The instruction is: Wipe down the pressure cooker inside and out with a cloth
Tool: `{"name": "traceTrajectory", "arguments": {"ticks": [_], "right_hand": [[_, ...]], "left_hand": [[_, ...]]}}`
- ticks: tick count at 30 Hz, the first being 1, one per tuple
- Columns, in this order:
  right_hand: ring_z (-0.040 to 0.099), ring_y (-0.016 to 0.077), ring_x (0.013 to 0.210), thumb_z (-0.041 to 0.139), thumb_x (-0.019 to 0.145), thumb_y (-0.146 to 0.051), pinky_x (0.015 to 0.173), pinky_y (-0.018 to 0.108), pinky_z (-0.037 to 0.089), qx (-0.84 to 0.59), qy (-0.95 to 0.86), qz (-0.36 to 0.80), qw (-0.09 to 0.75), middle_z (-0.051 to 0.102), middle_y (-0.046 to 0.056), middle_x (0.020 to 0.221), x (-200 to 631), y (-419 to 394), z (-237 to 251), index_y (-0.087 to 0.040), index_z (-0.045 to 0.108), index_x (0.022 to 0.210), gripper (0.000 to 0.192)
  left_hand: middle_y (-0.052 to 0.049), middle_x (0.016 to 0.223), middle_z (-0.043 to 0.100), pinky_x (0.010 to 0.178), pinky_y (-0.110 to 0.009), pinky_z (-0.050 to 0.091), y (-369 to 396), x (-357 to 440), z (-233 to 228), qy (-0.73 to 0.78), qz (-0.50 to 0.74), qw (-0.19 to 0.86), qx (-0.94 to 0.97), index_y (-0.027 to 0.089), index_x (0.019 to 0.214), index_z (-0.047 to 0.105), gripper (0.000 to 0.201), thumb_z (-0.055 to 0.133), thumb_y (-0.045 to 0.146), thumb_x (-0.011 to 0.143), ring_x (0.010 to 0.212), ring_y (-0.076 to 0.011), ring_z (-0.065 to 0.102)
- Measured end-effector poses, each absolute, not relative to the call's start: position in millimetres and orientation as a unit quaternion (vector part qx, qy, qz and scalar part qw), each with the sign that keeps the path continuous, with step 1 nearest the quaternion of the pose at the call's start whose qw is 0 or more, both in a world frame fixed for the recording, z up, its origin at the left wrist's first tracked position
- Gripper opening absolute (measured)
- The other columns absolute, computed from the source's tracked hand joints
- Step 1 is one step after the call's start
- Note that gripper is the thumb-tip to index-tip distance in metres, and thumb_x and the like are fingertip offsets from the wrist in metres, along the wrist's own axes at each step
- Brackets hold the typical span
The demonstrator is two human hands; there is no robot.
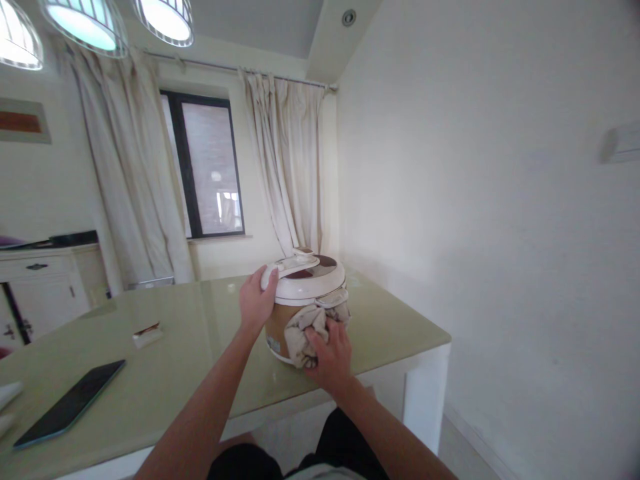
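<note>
A rice cooker (280, 327) with a white lid and a tan-gold body stands upright near the front edge of the table. My left hand (257, 300) is closed round the left end of the lid's white handle. Against the front of the body, my right hand (333, 350) grips a crumpled beige cloth (305, 333) with dark marks. The cloth touches the cooker below its lid rim and covers part of the wall there. Some fingertips of the right hand are sunk in its folds.
The glossy greenish table (210, 347) meets a white wall (490, 220) at the right. A dark tablet (70, 403) lies at the left front, with a small white box (147, 335) behind it. A white cabinet (50, 283), curtains (295, 153) and a window (213, 167) are farther back.
</note>
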State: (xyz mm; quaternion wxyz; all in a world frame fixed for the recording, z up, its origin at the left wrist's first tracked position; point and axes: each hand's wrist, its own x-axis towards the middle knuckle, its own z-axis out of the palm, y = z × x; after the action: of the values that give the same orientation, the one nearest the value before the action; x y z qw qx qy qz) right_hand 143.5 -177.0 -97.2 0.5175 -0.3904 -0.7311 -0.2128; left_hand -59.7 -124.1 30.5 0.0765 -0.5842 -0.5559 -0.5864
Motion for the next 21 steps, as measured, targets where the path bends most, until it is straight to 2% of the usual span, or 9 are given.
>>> {"name": "traceTrajectory", "arguments": {"ticks": [4,7,11,15,18,21], "right_hand": [[0.060,0.0310,0.099,0.066,0.093,-0.040,0.081,0.045,0.052,-0.329,-0.797,-0.298,0.409,0.066,0.011,0.121,111,-192,-66,-0.038,0.073,0.122,0.029],[0.059,0.0284,0.099,0.064,0.097,-0.033,0.081,0.042,0.051,-0.320,-0.810,-0.308,0.382,0.067,0.011,0.116,103,-204,-18,-0.033,0.073,0.123,0.028],[0.059,0.0319,0.109,0.078,0.087,-0.037,0.091,0.044,0.051,-0.352,-0.822,-0.272,0.355,0.065,0.013,0.121,142,-207,46,-0.030,0.072,0.128,0.043],[0.061,0.0300,0.117,0.088,0.078,-0.043,0.102,0.042,0.051,-0.299,-0.886,-0.200,0.292,0.066,0.011,0.127,191,-193,79,-0.029,0.074,0.126,0.052],[0.064,0.0282,0.120,0.092,0.073,-0.037,0.102,0.040,0.053,-0.300,-0.900,-0.140,0.282,0.066,0.009,0.131,211,-179,92,-0.030,0.074,0.129,0.058],[0.064,0.0292,0.124,0.092,0.071,-0.030,0.103,0.042,0.054,-0.325,-0.896,-0.106,0.285,0.065,0.009,0.132,231,-162,104,-0.029,0.074,0.130,0.062]], "left_hand": [[-0.020,0.122,0.072,0.110,-0.057,0.048,-132,-62,30,-0.576,-0.575,0.103,-0.572,0.018,0.131,0.071,0.065,0.047,0.069,0.099,0.120,-0.0387,0.066],[-0.018,0.116,0.071,0.107,-0.054,0.051,-131,-67,28,-0.578,-0.574,0.107,-0.570,0.021,0.129,0.070,0.060,0.049,0.067,0.098,0.115,-0.0362,0.067],[-0.017,0.115,0.070,0.107,-0.053,0.051,-126,-76,27,-0.563,-0.565,0.121,-0.591,0.020,0.128,0.069,0.057,0.046,0.064,0.100,0.116,-0.0361,0.066],[-0.019,0.122,0.070,0.111,-0.054,0.047,-124,-81,29,-0.544,-0.563,0.140,-0.606,0.019,0.124,0.068,0.054,0.044,0.062,0.101,0.123,-0.0372,0.064],[-0.020,0.128,0.071,0.108,-0.053,0.050,-126,-79,30,-0.547,-0.569,0.093,-0.607,0.019,0.127,0.064,0.053,0.044,0.061,0.101,0.124,-0.0373,0.065],[-0.019,0.125,0.074,0.101,-0.053,0.053,-129,-77,32,-0.568,-0.560,0.033,-0.603,0.020,0.132,0.060,0.054,0.044,0.061,0.102,0.118,-0.0376,0.070]]}}
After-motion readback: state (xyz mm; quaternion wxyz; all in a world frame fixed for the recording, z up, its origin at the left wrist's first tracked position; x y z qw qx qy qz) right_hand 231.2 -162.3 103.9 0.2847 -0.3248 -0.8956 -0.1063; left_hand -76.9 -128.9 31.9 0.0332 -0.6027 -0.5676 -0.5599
